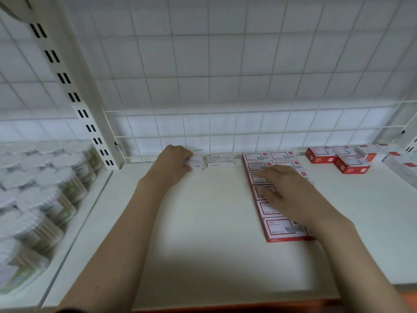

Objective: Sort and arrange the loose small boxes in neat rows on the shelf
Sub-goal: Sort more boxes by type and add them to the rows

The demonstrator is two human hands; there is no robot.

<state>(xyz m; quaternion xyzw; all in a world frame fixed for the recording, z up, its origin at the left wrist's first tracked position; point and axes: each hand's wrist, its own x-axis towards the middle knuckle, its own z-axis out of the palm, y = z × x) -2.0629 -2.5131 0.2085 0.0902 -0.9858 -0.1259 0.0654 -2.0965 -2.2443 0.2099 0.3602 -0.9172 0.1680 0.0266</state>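
My left hand [174,160] grips a small white box [196,164] at the back of the white shelf [203,222], against the wire grid. Right beside it stands a white box marked STAPLES [220,159]. My right hand [285,188] lies flat, fingers straight, on top of red-and-white boxes [278,229] set in two neat rows running from the back toward the front. Loose red-and-white boxes [352,164] lie unordered at the back right, one stacked on others.
A wire grid panel [225,123] closes the shelf's back. A slotted white upright [90,123] stands at the left. Beyond it, the neighbouring shelf holds several clear jars with white lids [45,199]. An orange strip [248,307] runs along the front edge.
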